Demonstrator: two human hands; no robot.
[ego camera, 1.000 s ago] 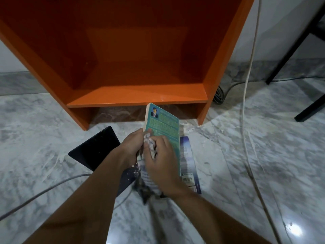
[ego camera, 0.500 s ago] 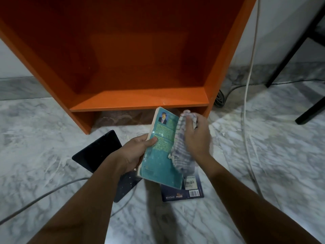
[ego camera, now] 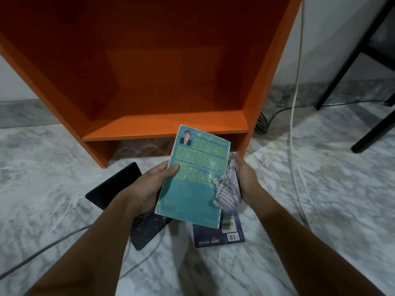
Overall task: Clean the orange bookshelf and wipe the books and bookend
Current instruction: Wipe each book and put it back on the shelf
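Teal book (ego camera: 196, 178) held back cover up above the marble floor (ego camera: 42, 167), just in front of the orange bookshelf (ego camera: 162, 127); left hand (ego camera: 149, 186) grips its left edge, thumb on the cover; right hand (ego camera: 245, 180) clutches a checked cloth (ego camera: 227, 191) against its right edge. Beneath: 1 dark blue book (ego camera: 220, 236) and a black bookend (ego camera: 119, 186) on the floor.

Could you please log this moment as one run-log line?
left hand: grips teal book | right hand: holds checked cloth against its edge | dark blue book: on floor
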